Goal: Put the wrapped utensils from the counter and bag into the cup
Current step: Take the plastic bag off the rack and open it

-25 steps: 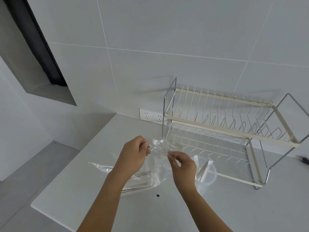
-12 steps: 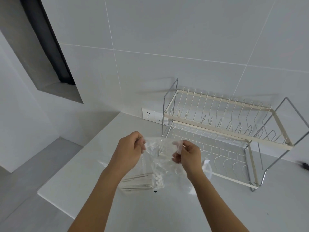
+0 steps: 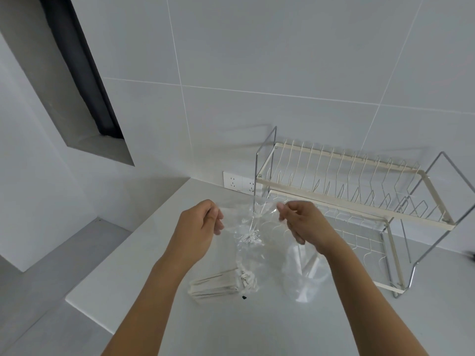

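Note:
A clear plastic bag (image 3: 250,242) hangs stretched between my two hands above the white counter (image 3: 257,325). My left hand (image 3: 199,232) pinches the left side of its mouth and my right hand (image 3: 303,222) pinches the right side. Several wrapped utensils (image 3: 218,285) lie in a stack at the bag's bottom, resting on the counter. The translucent cup (image 3: 304,273) stands under my right wrist, seen through the bag; something pale leans inside it.
A two-tier wire dish rack (image 3: 359,201) stands at the back right against the tiled wall. A white wall socket (image 3: 239,181) sits behind the bag. The counter's left edge (image 3: 84,301) drops off to a lower grey ledge.
My hands have moved apart and risen, pulling the bag's mouth wide. The view has shifted, so the rack and the counter sit further right.

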